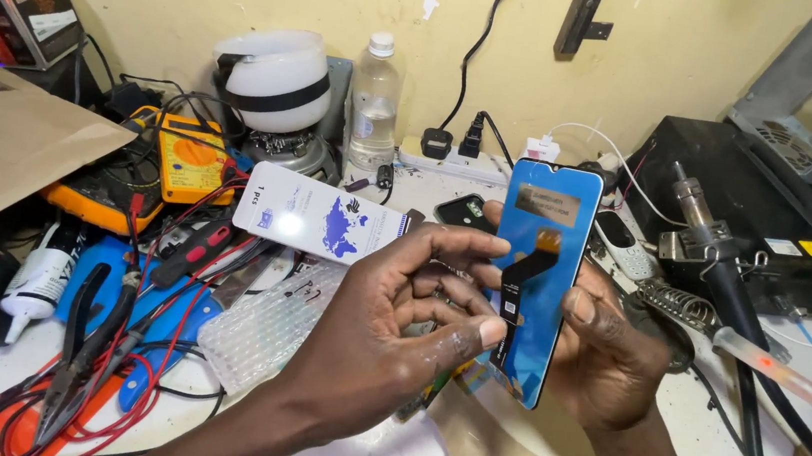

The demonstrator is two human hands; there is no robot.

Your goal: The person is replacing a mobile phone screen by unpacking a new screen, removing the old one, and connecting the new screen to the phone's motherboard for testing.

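A phone display panel [540,313] with a blue back and a black-and-orange flex cable is held upright in the middle of the view. My right hand [609,355] grips its right edge from behind, thumb on the blue face. My left hand [395,328] touches the panel's left edge with its thumb and fingertips, near the flex cable. A black phone body [463,211] lies on the bench behind the hands.
A white flat box [317,217] and bubble wrap [265,329] lie left of the hands. Pliers [82,345], red leads and a yellow multimeter [190,157] crowd the left. A water bottle [375,104], power strip [454,158], small keypad phone [625,246] and soldering iron stand [714,265] are behind and right.
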